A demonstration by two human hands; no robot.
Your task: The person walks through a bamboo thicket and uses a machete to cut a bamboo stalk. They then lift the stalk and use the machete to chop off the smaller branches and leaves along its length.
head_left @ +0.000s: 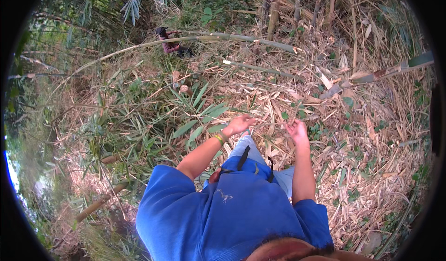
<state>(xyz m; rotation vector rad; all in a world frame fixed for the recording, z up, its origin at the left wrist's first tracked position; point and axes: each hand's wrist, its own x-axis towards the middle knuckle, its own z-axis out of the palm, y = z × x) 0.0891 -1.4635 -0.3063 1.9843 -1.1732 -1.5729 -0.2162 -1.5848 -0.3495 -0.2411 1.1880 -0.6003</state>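
In front of my body, my left hand (239, 124) is closed in a pinch, with a yellow band and a dark band on its wrist. A thin brownish strip (270, 123), like a dry stem or twig, runs across from its fingertips to my right hand (297, 130). The right fingers are curled around the strip's other end, palm partly turned up. Whether the strip is bamboo or vine is too small to tell. Both hands are above ground covered in dry leaves (334, 154).
A long cut bamboo pole (232, 36) arches across the far side, where a person (170, 42) crouches. Another thick bamboo pole (390, 71) slants in from the right. Leafy bamboo shoots (200, 117) grow close to my left hand. Upright stalks (274, 19) and cut stumps (184, 88) stand farther off.
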